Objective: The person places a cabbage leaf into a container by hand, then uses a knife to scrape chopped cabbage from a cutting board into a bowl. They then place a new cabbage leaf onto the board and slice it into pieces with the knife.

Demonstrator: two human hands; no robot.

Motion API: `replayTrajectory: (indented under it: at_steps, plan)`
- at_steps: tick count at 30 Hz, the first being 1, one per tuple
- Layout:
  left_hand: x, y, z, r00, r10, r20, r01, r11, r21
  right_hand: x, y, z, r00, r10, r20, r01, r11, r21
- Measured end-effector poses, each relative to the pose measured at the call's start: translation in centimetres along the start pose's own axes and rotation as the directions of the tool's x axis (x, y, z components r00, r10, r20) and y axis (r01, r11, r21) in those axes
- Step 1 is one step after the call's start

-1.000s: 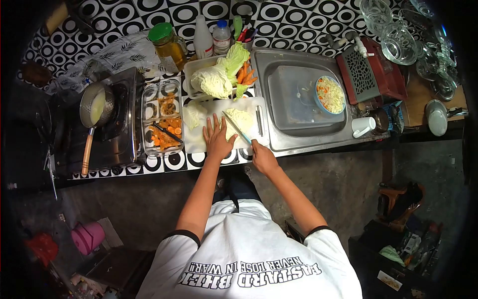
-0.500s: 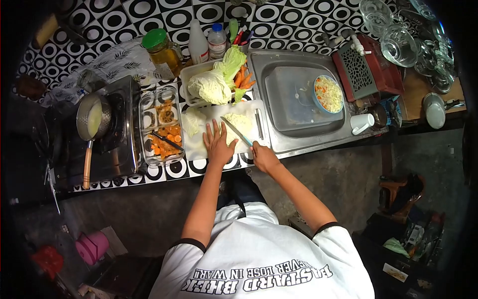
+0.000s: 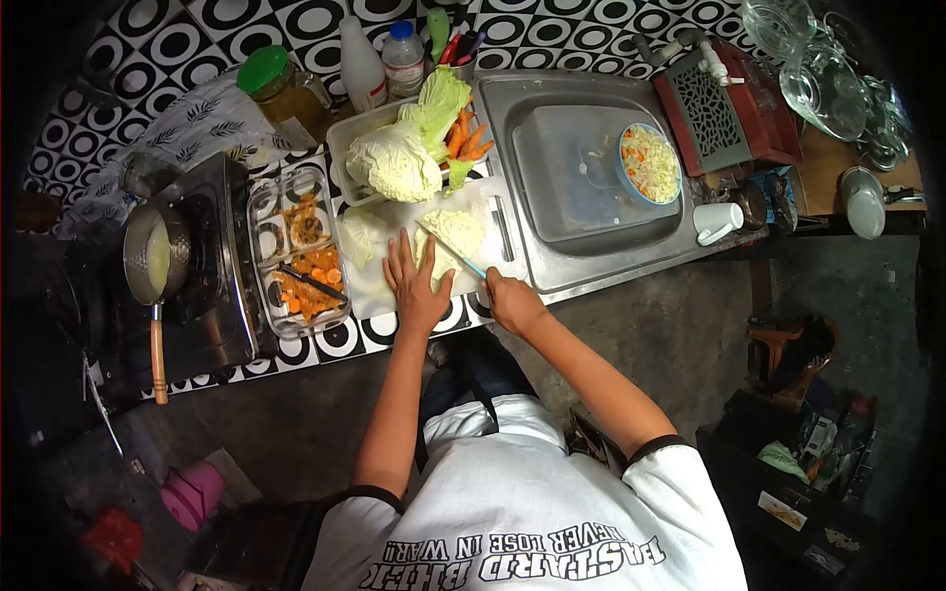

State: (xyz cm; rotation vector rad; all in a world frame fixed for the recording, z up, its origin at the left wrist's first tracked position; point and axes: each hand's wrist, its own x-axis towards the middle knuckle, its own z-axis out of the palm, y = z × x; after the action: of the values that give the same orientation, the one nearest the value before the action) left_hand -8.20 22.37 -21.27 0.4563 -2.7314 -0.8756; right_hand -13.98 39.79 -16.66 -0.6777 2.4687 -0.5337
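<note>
My right hand (image 3: 516,303) is closed round the handle of a knife with a light blue handle (image 3: 477,267). The knife's blade (image 3: 445,242) slants across a pile of pale cut cabbage (image 3: 459,230) on a white cutting board (image 3: 371,286). Beside the pile, my left hand (image 3: 422,294) lies with fingers spread, its thumb close to the cabbage's near edge. Whether it presses on the cabbage is hard to tell. Another cabbage piece (image 3: 358,240) rests at the board's left side. Behind the board, a plastic tub (image 3: 341,158) holds a cabbage head (image 3: 396,164) and carrots (image 3: 465,136).
To the right is a steel sink (image 3: 506,138) with a blue-rimmed bowl (image 3: 625,179) of shredded vegetables and a white mug (image 3: 717,222). On the left stand a divided container (image 3: 258,229) with carrot pieces and a peeler-like black tool, then a saucepan (image 3: 148,276) on the stove.
The whole view has shifted a little, so the counter's things appear farther left. My left hand and the knife in my right hand keep nearly the same places over the board.
</note>
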Motion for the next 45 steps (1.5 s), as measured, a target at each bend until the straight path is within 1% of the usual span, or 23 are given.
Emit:
replayTrajectory:
  at_steps: [1, 3, 5, 6, 7, 9, 10, 12, 18, 29, 36, 40, 45]
  plan:
    - [-0.1, 0.2, -0.2, 0.998, 0.046, 0.037, -0.048, 0.997, 0.065, 0.0, 0.1, 0.0, 1.000, 0.002, -0.004, -0.002, 1.000, -0.002]
    - [-0.4, 0.3, -0.1, 0.997, 0.072, 0.002, -0.073, 0.996, 0.047, 0.1, 0.2, 0.1, 1.000, 0.001, 0.012, -0.001, 1.000, 0.004]
    - [-0.5, 0.3, -0.1, 0.990, 0.127, 0.060, -0.135, 0.978, 0.160, 0.0, 0.0, 0.0, 1.000, 0.008, 0.010, -0.008, 1.000, 0.003]
    - [-0.5, 0.5, 0.0, 0.991, 0.135, 0.016, -0.135, 0.980, 0.146, 0.0, 0.0, 0.1, 1.000, 0.019, 0.015, -0.019, 1.000, 0.001]
    - [-0.6, 0.6, 0.1, 0.990, 0.140, 0.014, -0.140, 0.979, 0.149, 0.1, 0.1, 0.1, 1.000, 0.017, 0.009, -0.017, 1.000, 0.004]
    - [-0.9, 0.7, 0.1, 0.984, 0.177, 0.029, -0.179, 0.956, 0.233, 0.3, 0.3, 0.4, 0.999, 0.026, 0.026, -0.025, 1.000, -0.006]
    - [-1.2, 0.6, 0.2, 0.983, 0.179, 0.029, -0.181, 0.954, 0.238, 0.2, 0.3, 0.6, 0.999, 0.023, 0.023, -0.023, 1.000, -0.002]
    - [-1.3, 0.5, 0.5, 0.967, 0.250, 0.043, -0.253, 0.942, 0.219, 0.4, 0.4, 0.7, 0.999, 0.024, 0.021, -0.024, 1.000, -0.003]
    - [-1.3, 0.5, 0.8, 0.962, 0.271, 0.010, -0.265, 0.931, 0.252, 0.4, 0.2, 0.8, 0.998, 0.048, 0.028, -0.047, 0.999, -0.015]
    - [-1.6, 0.2, 1.2, 0.953, 0.302, -0.032, -0.280, 0.914, 0.292, -0.4, 0.5, 0.9, 0.999, 0.040, 0.037, -0.039, 0.999, -0.028]
    - [-1.7, 0.3, 1.1, 0.949, 0.316, -0.006, -0.305, 0.919, 0.251, -0.7, -0.1, 0.2, 0.994, 0.094, 0.060, -0.094, 0.996, -0.004]
    - [-1.5, 0.4, 1.0, 0.959, 0.282, 0.033, -0.282, 0.935, 0.216, 0.3, -0.6, 0.2, 0.996, 0.066, 0.060, -0.065, 0.998, -0.010]
    - [-1.4, 0.3, 1.3, 0.960, 0.280, 0.032, -0.280, 0.938, 0.202, 1.8, -1.3, 0.1, 0.996, 0.055, 0.070, -0.054, 0.998, -0.023]
